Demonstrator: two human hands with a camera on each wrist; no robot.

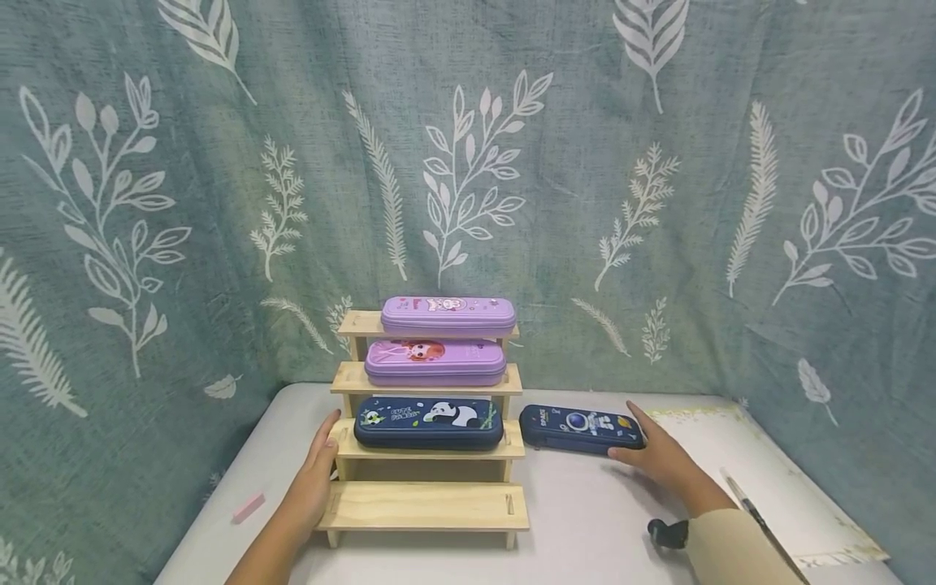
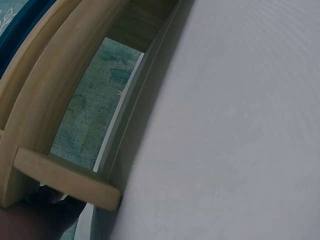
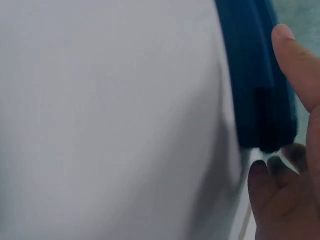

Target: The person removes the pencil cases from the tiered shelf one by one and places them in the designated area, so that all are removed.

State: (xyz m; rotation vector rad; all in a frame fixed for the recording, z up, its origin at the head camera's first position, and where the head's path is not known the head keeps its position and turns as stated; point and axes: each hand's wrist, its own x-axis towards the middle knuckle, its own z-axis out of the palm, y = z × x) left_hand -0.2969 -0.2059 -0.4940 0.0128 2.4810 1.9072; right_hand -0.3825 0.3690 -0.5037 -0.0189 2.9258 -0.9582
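R hand (image 1: 661, 455) sits at the R end of the navy astronaut pencil case (image 1: 581, 429); grip half-formed, index finger (image 3: 295, 60) along the case's far edge, other fingers curled at its end, thumb side hidden, so can't tell if it's truly clamped. Case lies flat on the counter (image 1: 585, 512), just L of the grip, w/ its L end beside the wooden step rack (image 1: 427, 504). L hand (image 1: 316, 475), fingers straight, rests flat vs the rack's L side, steadying it. Rack's upper 3 steps carry a panda case (image 1: 429, 422) and two purple cases (image 1: 436, 361); the bottom step is bare. Step in hand, I'd judge: picking up the astronaut case. Next needs a firm pinch, lift, carry L to the bare step.
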